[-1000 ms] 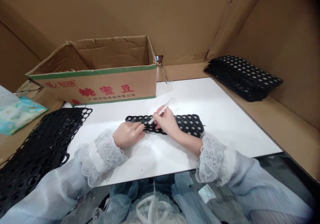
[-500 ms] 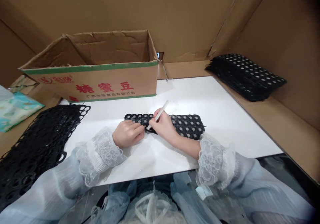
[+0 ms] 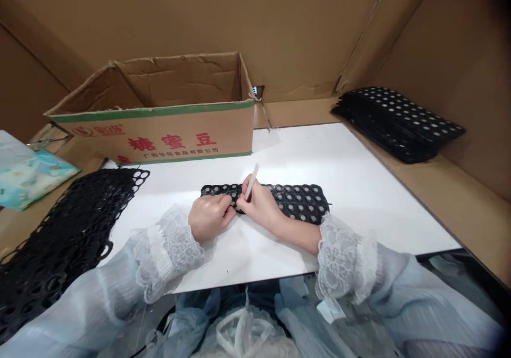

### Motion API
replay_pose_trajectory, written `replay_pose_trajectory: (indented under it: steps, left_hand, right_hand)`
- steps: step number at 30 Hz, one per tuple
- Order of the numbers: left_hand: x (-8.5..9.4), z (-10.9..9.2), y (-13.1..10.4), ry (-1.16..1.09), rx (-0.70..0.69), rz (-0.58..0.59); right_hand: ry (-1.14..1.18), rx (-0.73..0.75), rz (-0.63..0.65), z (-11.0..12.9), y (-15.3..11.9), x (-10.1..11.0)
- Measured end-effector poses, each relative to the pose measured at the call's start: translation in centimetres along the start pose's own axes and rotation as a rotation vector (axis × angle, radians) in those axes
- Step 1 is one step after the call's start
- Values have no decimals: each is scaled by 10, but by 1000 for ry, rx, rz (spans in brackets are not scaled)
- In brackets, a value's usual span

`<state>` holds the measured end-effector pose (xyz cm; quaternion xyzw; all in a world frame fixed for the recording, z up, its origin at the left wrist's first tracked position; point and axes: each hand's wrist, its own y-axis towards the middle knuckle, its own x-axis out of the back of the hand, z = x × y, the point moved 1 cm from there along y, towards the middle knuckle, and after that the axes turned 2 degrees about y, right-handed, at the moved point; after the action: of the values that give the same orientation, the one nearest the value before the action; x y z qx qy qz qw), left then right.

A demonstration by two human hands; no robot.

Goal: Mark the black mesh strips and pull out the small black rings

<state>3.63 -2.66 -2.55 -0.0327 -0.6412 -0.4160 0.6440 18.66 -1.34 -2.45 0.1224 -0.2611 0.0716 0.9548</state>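
On the white board a black rubbery sheet (image 3: 303,203) lies flat, with rows of rings that hold pale round discs. My right hand (image 3: 263,206) grips a thin white stick (image 3: 252,181) like a pen, its upper end leaning slightly right. The stick's lower tip is hidden behind my fingers, over the sheet. Close beside it, my left hand (image 3: 209,217) is closed, with thumb and curled fingers at the near edge of the sheet's left part. Both hands cover some of the rings.
Behind the sheet stands an open cardboard box (image 3: 191,129). Black ring-patterned sheets (image 3: 67,225) are piled at left, beside a blue-green plastic packet (image 3: 40,174). A stack of disc-filled black sheets (image 3: 399,121) lies at back right. Cardboard walls (image 3: 295,33) enclose the white board (image 3: 371,198).
The white stick has turned more upright in my right hand. My left hand has shifted slightly right, nearer the right one. The whole view has moved a little.
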Motion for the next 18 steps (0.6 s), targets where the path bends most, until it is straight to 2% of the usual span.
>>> replay_pose_trajectory:
  steps: [4, 6, 8, 9, 11, 14, 18]
  left_hand:
    - [2, 11, -2, -38, -155, 44]
    - [5, 18, -2, -114, -227, 104]
    - [9, 21, 0, -234, -243, 151]
    - [10, 22, 1, -286, -198, 152]
    - [10, 23, 4, -334, -16, 109]
    - [3, 23, 4, -346, 205, 89]
    - [-10, 22, 3, -354, 209, 223]
  right_hand:
    - [179, -41, -77, -7, 4, 3]
    - [271, -80, -141, -10, 8, 6]
    - [295, -75, -149, -12, 11, 10]
    - [284, -56, -122, -12, 12, 12]
    - [220, -12, -43, -10, 14, 16]
    - [98, 62, 60, -7, 15, 23]
    - [-118, 153, 155, -8, 18, 28]
